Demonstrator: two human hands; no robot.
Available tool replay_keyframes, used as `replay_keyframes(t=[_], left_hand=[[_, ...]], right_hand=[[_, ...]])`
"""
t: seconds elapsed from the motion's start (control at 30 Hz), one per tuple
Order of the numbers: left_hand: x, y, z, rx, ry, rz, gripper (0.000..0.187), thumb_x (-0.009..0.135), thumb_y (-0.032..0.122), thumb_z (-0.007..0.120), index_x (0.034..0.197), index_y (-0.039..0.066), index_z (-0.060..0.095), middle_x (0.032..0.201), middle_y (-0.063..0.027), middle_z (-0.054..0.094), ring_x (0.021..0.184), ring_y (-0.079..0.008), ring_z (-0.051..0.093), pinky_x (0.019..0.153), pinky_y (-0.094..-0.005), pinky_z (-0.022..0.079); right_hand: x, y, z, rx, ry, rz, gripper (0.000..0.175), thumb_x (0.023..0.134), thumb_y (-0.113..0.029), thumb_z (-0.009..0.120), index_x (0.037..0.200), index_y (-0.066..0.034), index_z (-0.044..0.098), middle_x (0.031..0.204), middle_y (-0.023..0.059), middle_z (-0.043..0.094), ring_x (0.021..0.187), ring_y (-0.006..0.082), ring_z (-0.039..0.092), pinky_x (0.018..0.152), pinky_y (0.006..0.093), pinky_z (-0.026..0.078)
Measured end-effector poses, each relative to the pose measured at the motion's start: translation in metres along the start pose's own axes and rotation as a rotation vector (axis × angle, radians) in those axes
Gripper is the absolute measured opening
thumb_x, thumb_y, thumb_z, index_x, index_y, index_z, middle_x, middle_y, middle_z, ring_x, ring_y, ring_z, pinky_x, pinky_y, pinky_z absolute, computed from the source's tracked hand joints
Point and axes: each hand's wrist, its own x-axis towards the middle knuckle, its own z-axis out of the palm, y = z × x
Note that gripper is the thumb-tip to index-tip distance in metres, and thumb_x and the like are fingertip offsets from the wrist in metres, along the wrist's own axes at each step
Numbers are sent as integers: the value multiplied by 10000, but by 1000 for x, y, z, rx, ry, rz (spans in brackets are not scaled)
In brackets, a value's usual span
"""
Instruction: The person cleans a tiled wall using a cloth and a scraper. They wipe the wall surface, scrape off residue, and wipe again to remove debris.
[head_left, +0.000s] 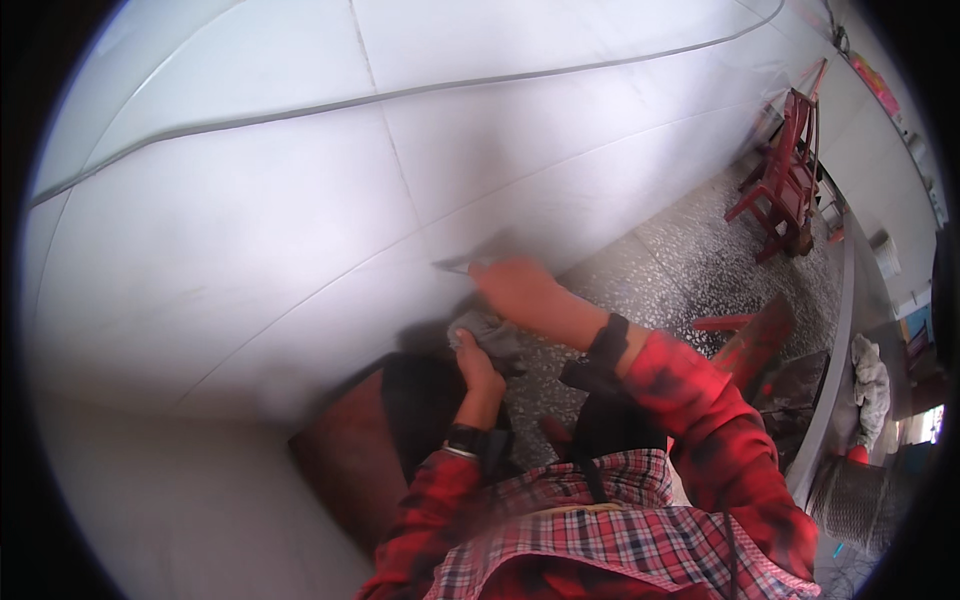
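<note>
My left hand (478, 367) grips a crumpled grey cloth (487, 335) low in front of me. Above it, my right hand (517, 289) is blurred and pinches a thin, flat tool (454, 268), perhaps a scraper blade. The tool's tip lies at or just off the white tiled wall (300, 217); the blur hides whether it touches. Shadows of both hands fall on the wall. Wide dark bands sit on both wrists, below red-and-black checked sleeves.
A brown wooden seat or board (349, 450) stands by the wall at lower left. Speckled terrazzo floor (645, 277) runs to a red wooden chair (787, 180). At right, a metal-edged table (832, 367) bears a grey rag (870, 390) and a mesh basket (855, 502). A grey cable (450, 91) crosses the wall.
</note>
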Motion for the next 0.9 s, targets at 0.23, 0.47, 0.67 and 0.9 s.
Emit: replay_keyframes(t=[0.23,0.47,0.67,0.9], left_hand=[[4,-1,2,-16,-26,69,550,1054,436,445,1354,-24,460,1310,-138,560,1142,-250,579,971,-391,482],[0,1,-3,-13,15,84,551,1056,436,433,1352,-28,463,1308,-139,563,1150,-252,575,971,-397,480],[9,-6,-8,-4,40,73,560,1051,442,436,1334,-40,479,1288,-133,570,1139,-238,571,964,-377,475],[43,-37,-37,-66,-60,210,432,1062,339,437,1371,41,476,1333,-107,558,1195,-240,549,969,-376,465]], right_hand=[[13,-16,2,-284,129,-111,116,906,-107,516,923,-22,593,810,166,674,771,369,676,656,481,526],[11,-24,29,-174,141,-187,153,919,-121,491,921,-3,588,861,190,681,810,394,673,694,495,521],[8,-26,27,-162,20,-32,180,937,-130,462,915,1,583,883,198,680,846,395,671,705,491,519],[37,-26,111,-283,81,-143,135,871,-99,539,850,-24,649,801,178,670,758,355,670,671,479,525]])
